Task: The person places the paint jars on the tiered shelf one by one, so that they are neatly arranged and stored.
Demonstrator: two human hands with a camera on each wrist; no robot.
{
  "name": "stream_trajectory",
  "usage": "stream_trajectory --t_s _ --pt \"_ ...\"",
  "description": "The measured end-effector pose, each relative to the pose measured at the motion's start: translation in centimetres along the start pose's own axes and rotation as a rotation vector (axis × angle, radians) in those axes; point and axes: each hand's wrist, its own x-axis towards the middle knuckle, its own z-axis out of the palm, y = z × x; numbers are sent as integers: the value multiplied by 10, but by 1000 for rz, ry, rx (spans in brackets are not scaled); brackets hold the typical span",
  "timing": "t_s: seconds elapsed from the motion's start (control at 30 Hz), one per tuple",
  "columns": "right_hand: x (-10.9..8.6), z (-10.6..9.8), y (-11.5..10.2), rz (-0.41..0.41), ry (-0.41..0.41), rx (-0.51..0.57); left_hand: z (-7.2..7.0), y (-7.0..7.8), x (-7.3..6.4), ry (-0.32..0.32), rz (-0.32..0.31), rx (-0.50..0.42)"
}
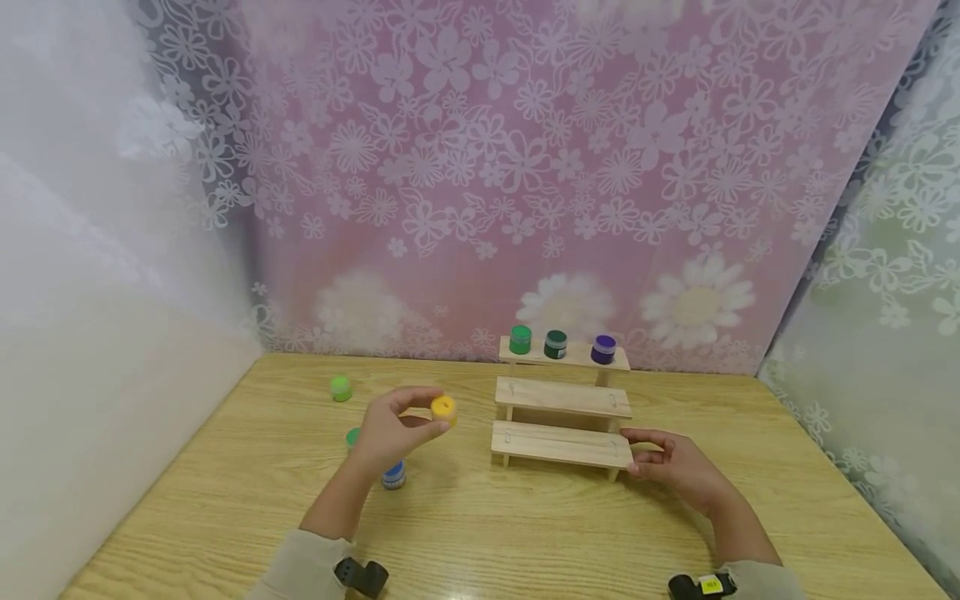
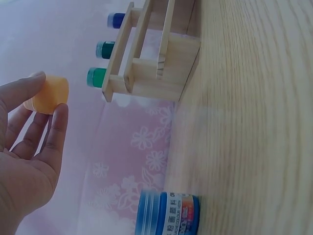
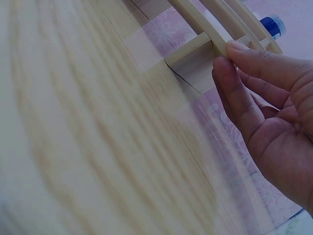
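I am at a wood-grain table (image 1: 540, 533) in what looks like a small screened-off craft corner: a pink floral curtain (image 1: 480, 167) backs it, pale sheets (image 1: 892, 208) close both sides, and paint jars (image 1: 556, 344) stand before me. Whether home or studio, I cannot tell.

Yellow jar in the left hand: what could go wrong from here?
The yellow jar, pinched by the left hand above the table, could slip. Lowering that hand might knock the nearby blue jar. A tug by the right hand, holding the rack's lowest shelf, could topple the three jars on its top shelf.
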Motion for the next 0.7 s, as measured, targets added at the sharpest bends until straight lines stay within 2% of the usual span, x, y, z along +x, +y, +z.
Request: stream_trajectory --t_s 0.27,0.5,0.7 --pt "1 2 -1 4 -1 9 12 7 -1 -30 -40 17" --pt "1 1 -1 17 8 15 25 7 2 -55 0 16" --pt "0 1 -1 28 19 23 37 5 8 -73 -11 10"
